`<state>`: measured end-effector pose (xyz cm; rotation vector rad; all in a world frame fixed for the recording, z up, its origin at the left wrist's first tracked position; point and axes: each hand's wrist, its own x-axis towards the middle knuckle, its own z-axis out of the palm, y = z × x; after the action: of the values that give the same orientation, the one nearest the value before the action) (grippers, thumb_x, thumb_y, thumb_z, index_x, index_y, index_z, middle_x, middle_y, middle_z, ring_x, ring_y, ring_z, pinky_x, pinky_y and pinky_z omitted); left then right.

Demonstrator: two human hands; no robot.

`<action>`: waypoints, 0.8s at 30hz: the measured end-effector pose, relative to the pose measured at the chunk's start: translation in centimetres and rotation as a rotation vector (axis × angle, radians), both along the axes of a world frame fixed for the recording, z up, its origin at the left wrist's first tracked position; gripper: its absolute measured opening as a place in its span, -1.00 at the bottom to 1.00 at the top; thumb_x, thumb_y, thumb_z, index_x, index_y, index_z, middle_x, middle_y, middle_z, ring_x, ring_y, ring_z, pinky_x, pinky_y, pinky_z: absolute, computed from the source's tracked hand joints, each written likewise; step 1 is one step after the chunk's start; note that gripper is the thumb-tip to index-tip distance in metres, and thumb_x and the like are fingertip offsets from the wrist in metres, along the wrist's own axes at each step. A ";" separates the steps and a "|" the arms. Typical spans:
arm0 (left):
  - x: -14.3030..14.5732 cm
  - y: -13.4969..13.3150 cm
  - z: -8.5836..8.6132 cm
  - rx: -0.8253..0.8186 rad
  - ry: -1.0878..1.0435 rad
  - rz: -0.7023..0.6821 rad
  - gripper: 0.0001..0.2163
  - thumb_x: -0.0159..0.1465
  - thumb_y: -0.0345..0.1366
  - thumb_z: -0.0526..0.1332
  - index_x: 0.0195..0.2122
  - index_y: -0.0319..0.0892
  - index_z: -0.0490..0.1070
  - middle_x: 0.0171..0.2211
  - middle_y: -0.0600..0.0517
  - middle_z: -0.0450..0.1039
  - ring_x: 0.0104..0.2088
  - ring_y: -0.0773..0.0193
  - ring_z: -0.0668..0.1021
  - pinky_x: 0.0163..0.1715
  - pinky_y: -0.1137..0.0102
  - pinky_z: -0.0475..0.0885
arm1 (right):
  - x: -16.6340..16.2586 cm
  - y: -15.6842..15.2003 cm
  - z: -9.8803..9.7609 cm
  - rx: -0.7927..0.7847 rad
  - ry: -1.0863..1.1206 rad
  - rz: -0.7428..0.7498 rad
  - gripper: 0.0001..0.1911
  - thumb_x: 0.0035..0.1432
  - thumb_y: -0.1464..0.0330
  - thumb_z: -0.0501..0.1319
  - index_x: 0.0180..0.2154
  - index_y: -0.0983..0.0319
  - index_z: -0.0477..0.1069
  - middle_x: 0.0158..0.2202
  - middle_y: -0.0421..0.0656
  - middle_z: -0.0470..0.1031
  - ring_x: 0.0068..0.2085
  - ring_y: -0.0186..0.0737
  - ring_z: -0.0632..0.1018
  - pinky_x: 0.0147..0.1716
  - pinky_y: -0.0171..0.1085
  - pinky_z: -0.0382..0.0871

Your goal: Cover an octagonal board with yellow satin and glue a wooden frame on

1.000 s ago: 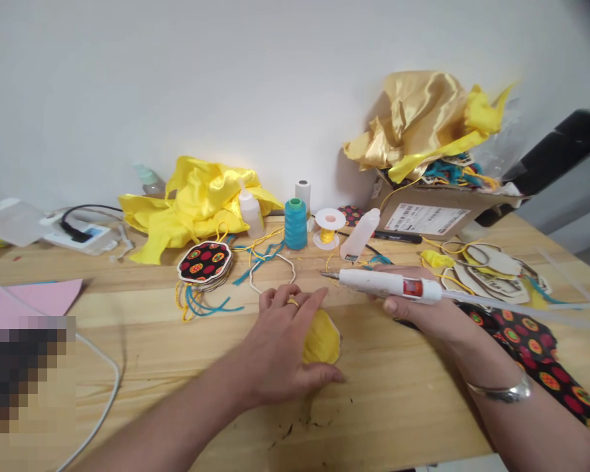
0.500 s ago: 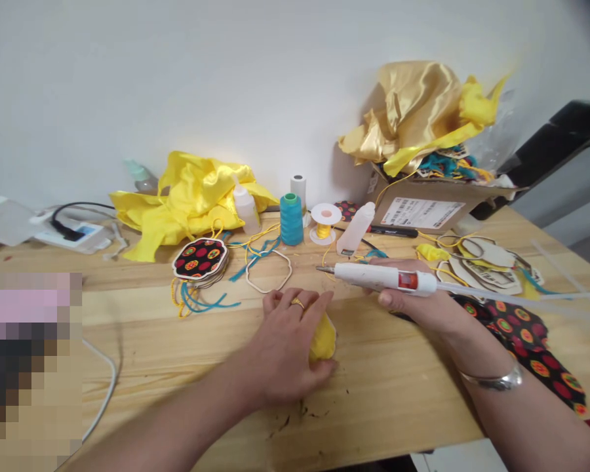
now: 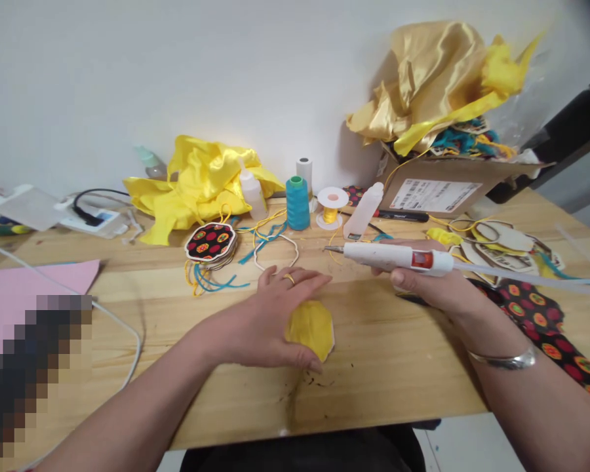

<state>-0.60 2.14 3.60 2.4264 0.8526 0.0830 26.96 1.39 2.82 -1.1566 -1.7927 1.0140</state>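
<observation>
My left hand (image 3: 270,321) lies beside a small yellow fabric-covered piece (image 3: 314,331) with a pale edge, flat on the wooden table. Its fingers are stretched and spread, the thumb along the near edge and the index finger past the far edge. The palm covers part of the piece's left side. In my right hand (image 3: 417,278) is a white hot glue gun (image 3: 393,257), its metal nozzle pointing left above the table; a clear glue stick (image 3: 511,275) trails from its back. Just beyond my left fingers lies a thin pale scalloped frame (image 3: 291,248), partly hidden by them.
Behind stand a teal thread spool (image 3: 297,208), a yellow cord spool (image 3: 331,213) and two squeeze bottles. A patterned piece (image 3: 210,241) with cords lies left. Yellow satin (image 3: 196,190) sits by the wall. A cardboard box (image 3: 435,190) of fabric stands right, near patterned cloth (image 3: 565,351).
My left hand has shifted left and spread, showing more of the yellow piece. The right hand keeps the glue gun raised. The view has tilted down and turned slightly left.
</observation>
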 end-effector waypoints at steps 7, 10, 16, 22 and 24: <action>0.3 -0.2 1.8 0.046 -0.064 0.199 -0.63 0.25 -0.16 0.13 0.08 -0.08 0.31 0.07 -0.03 0.39 0.05 0.12 0.41 0.04 0.22 0.26 | 0.0 -0.2 0.0 -0.053 -0.009 -0.051 -0.54 -0.06 -0.08 0.25 -0.45 0.20 0.47 -0.50 -0.15 0.45 -0.44 -0.20 0.42 -0.57 -0.29 0.22; 0.2 -1.2 2.4 0.009 -0.104 0.353 -0.80 0.28 -0.26 0.06 -0.30 -0.09 0.48 -0.33 0.09 0.55 -0.30 0.25 0.55 -0.28 0.38 0.38 | -0.1 -0.2 0.0 -0.045 0.000 -0.043 -0.53 -0.07 -0.09 0.25 -0.47 0.21 0.46 -0.51 -0.16 0.44 -0.48 -0.23 0.41 -0.59 -0.30 0.20; -1.0 -4.7 0.6 0.072 -0.124 0.471 -0.72 0.30 -0.23 0.02 -0.50 -0.13 0.39 -0.61 0.15 0.40 -0.56 0.34 0.44 -0.53 0.46 0.27 | 0.0 -0.2 -0.1 -0.023 0.000 -0.045 -0.57 -0.03 -0.06 0.25 -0.47 0.19 0.47 -0.51 -0.15 0.45 -0.43 -0.17 0.44 -0.56 -0.27 0.24; -1.5 -7.2 -2.0 0.240 -0.244 0.437 -0.64 0.31 -0.17 0.06 -0.63 -0.15 0.29 -0.68 0.13 0.26 -0.60 0.35 0.36 -0.57 0.44 0.24 | -0.1 -0.3 -0.1 -0.007 -0.002 -0.040 -0.60 -0.05 -0.04 0.27 -0.49 0.17 0.47 -0.49 -0.14 0.46 -0.42 -0.14 0.46 -0.53 -0.23 0.27; -1.7 -7.5 -2.4 0.246 -0.306 0.416 -0.64 0.27 -0.14 0.13 -0.65 -0.15 0.25 -0.67 0.13 0.26 -0.57 0.34 0.37 -0.50 0.41 0.30 | -0.1 -0.3 -0.1 -0.008 -0.007 -0.042 -0.61 -0.05 -0.03 0.27 -0.49 0.17 0.47 -0.49 -0.14 0.46 -0.41 -0.13 0.46 -0.52 -0.23 0.27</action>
<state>-2.26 -5.34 1.24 2.3254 1.2429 0.7333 26.82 1.13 2.77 -1.1991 -1.7644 0.9950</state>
